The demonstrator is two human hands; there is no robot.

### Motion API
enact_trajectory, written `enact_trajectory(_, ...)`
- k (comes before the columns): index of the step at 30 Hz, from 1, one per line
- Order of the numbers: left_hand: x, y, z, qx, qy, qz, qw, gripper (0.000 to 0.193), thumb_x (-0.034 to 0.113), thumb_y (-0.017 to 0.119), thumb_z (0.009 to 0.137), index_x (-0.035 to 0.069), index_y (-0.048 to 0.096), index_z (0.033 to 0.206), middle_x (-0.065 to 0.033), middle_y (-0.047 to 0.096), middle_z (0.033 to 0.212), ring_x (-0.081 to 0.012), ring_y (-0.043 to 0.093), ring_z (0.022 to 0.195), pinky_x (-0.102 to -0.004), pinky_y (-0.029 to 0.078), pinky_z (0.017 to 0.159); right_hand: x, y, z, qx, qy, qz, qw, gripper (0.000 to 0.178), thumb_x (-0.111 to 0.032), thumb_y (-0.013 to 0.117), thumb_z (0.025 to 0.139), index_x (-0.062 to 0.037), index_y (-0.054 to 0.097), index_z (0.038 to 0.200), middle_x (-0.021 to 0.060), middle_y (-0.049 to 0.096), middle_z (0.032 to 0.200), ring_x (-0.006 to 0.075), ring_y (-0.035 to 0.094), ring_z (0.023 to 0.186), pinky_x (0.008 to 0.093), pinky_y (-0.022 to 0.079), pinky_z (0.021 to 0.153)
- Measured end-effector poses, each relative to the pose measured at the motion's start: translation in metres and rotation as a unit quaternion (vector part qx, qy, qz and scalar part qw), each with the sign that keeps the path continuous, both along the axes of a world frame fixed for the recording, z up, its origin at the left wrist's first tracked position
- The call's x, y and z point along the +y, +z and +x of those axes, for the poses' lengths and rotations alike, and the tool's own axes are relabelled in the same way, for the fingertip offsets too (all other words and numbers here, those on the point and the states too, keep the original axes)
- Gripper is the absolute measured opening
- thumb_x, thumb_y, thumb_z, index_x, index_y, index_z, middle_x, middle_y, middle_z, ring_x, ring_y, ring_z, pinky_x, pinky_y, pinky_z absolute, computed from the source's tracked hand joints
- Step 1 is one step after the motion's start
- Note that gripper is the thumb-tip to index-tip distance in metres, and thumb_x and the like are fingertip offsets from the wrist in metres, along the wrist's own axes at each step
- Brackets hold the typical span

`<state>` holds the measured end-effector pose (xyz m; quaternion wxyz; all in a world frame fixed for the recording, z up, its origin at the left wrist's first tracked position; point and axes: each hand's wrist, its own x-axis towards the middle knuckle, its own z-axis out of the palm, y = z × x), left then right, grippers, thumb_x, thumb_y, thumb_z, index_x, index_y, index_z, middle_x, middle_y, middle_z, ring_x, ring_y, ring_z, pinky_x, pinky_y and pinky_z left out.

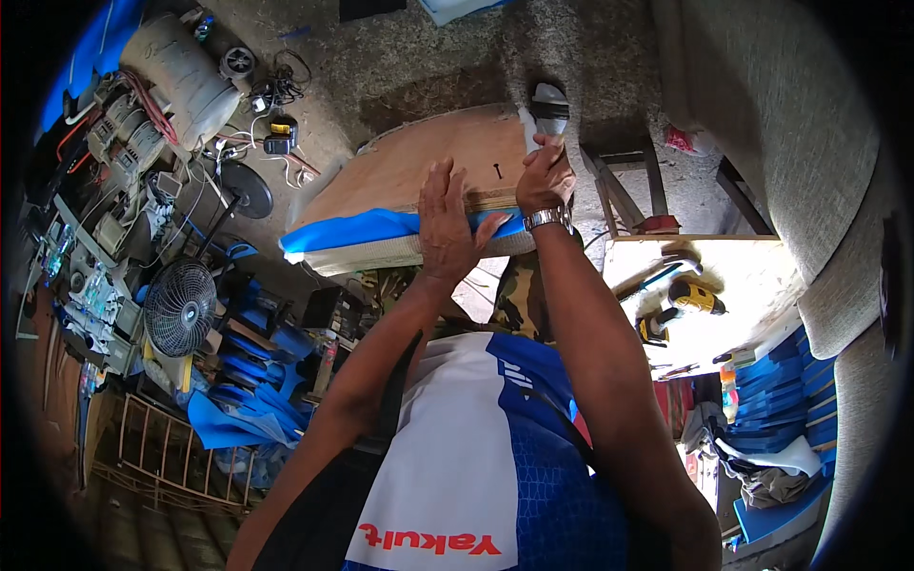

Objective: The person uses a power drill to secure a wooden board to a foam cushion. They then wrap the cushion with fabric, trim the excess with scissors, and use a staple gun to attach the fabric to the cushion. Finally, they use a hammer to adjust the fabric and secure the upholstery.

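Note:
A rounded plywood board point(409, 167) lies in front of me with white foam and blue cover material point(352, 228) wrapped along its near edge. My left hand point(446, 224) presses flat on that blue edge, fingers spread. My right hand point(545, 176), with a metal watch at the wrist, grips the board's far right edge where white foam point(529, 124) is folded. A foot in a grey sandal point(549, 103) stands just beyond that edge. A small dark screw point(496, 170) sticks out of the bare wood.
A yellow cordless drill point(687, 300) and hand tools lie on a pale table at the right. Blue cushion pieces point(785, 376) are stacked beside grey upholstery. On the left stand a small fan point(179, 306), a compressor tank point(181, 76), cables and clutter.

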<state>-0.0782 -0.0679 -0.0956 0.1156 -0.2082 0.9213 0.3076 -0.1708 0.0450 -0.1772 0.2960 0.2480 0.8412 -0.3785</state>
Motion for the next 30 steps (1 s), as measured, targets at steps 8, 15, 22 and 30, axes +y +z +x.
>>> enact_trajectory(8,-0.019,-0.035,-0.045,0.079,0.363,0.178,0.911,0.044,0.015,0.062,0.099,-0.002,0.048,0.138,-0.0184,0.06,0.13,-0.0252,0.059,0.12,-0.0359,0.047,0.1,-0.001,-0.004,0.001,0.029,-0.001,-0.006,1.0,0.063,-0.049,0.027,0.105,-0.0023,0.069,0.109,0.0089,0.064,0.067,0.0284,0.065,0.069,0.0435,0.049,0.069)
enact_trajectory(15,-0.082,-0.048,-0.102,-0.151,0.144,0.342,0.916,0.022,0.02,0.067,0.098,0.002,0.068,0.112,-0.0044,0.067,0.091,-0.0098,0.06,0.081,-0.0279,0.05,0.072,0.001,0.005,0.001,0.002,-0.004,0.002,1.0,0.06,-0.05,0.028,0.105,-0.0061,0.068,0.113,0.0112,0.067,0.074,0.0302,0.067,0.073,0.0447,0.051,0.072)
enact_trajectory(22,-0.04,0.003,-0.162,-0.058,0.186,0.382,0.904,0.023,0.022,0.063,0.101,0.001,0.07,0.105,-0.0006,0.063,0.076,-0.0061,0.054,0.067,-0.0268,0.046,0.062,0.006,-0.034,0.038,0.076,0.083,0.119,0.986,0.048,-0.042,0.028,0.105,-0.0136,0.067,0.107,0.0146,0.07,0.087,0.0392,0.068,0.087,0.0523,0.051,0.078)
enact_trajectory(30,-0.001,-0.076,-0.046,0.033,0.16,0.066,0.984,0.024,0.016,0.051,0.104,0.0,0.061,0.118,-0.019,0.065,0.104,-0.0341,0.062,0.095,-0.0434,0.049,0.086,-0.001,-0.006,0.005,0.027,-0.009,0.049,0.998,0.053,-0.044,0.038,0.102,-0.0038,0.071,0.112,0.0245,0.072,0.103,0.0448,0.068,0.097,0.0525,0.053,0.087)
